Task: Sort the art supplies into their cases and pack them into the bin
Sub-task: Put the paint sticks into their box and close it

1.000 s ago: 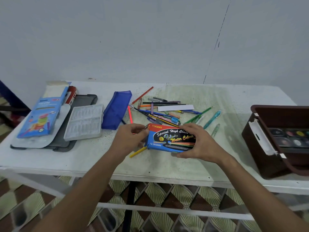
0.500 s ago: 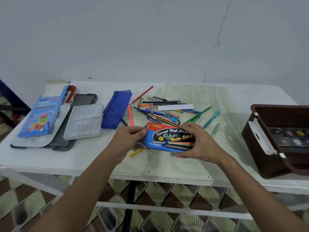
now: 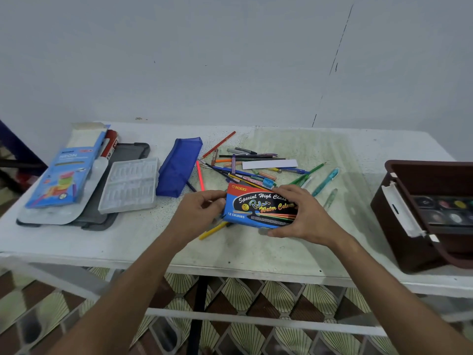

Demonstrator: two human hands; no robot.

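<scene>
Blue box [image 3: 259, 206] at frame centre, clamped by right hand [image 3: 304, 216], left hand [image 3: 198, 210] pinching its left end. Best to steady it, open that flap, then feed pencils [image 3: 245, 172] in.

The marker box [image 3: 261, 208] sits near the table's [image 3: 128, 242] front edge, with scattered pens [image 3: 250, 170] just behind it. A pouch [image 3: 179, 166] and trays [image 3: 129, 184] lie left; the bin [image 3: 414, 219] stands far right.
</scene>
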